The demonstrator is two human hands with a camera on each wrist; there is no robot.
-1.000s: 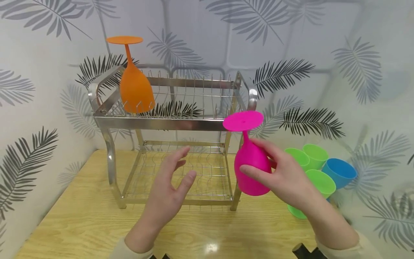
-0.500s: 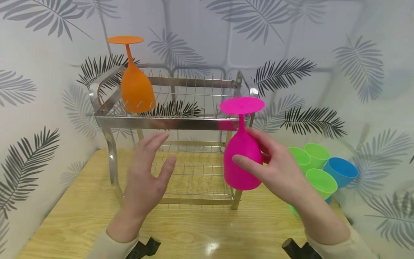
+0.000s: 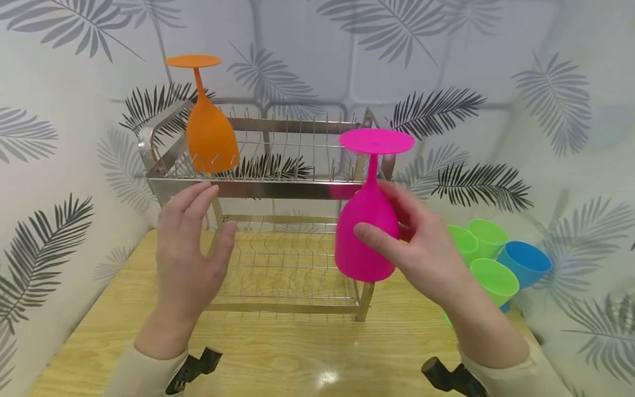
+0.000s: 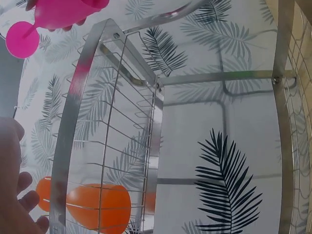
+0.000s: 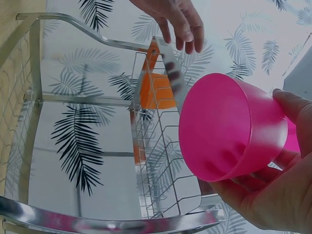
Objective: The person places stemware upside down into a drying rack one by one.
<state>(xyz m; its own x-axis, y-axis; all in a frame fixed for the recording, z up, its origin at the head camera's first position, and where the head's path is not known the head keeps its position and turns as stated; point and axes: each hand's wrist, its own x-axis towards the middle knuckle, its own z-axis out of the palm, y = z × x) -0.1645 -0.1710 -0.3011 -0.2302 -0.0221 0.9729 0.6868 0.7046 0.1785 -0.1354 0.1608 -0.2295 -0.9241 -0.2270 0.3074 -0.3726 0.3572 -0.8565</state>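
Observation:
My right hand (image 3: 421, 237) grips the bowl of a pink plastic goblet (image 3: 367, 237), held upside down with its round foot on top. The goblet is in front of the right end of a metal dish rack (image 3: 278, 190); its open mouth faces the camera in the right wrist view. On the rack's upper tier, at the left, an orange goblet (image 3: 213, 138) stands inverted among the wires. My left hand (image 3: 190, 253) is raised with fingers apart before the rack's left front, holding nothing. It also appears near the orange goblet in the right wrist view.
Several green cups (image 3: 493, 278) and a blue cup (image 3: 525, 263) stand upright at the right, partly behind my right forearm. The rack's lower wire tier (image 3: 283, 264) sits just above the wooden table (image 3: 278, 353). Patterned walls close off the back and sides.
The pink goblet has risen and shifted slightly left in my right hand. My left hand has moved left and up, away from the rack's middle. The orange goblet stays put.

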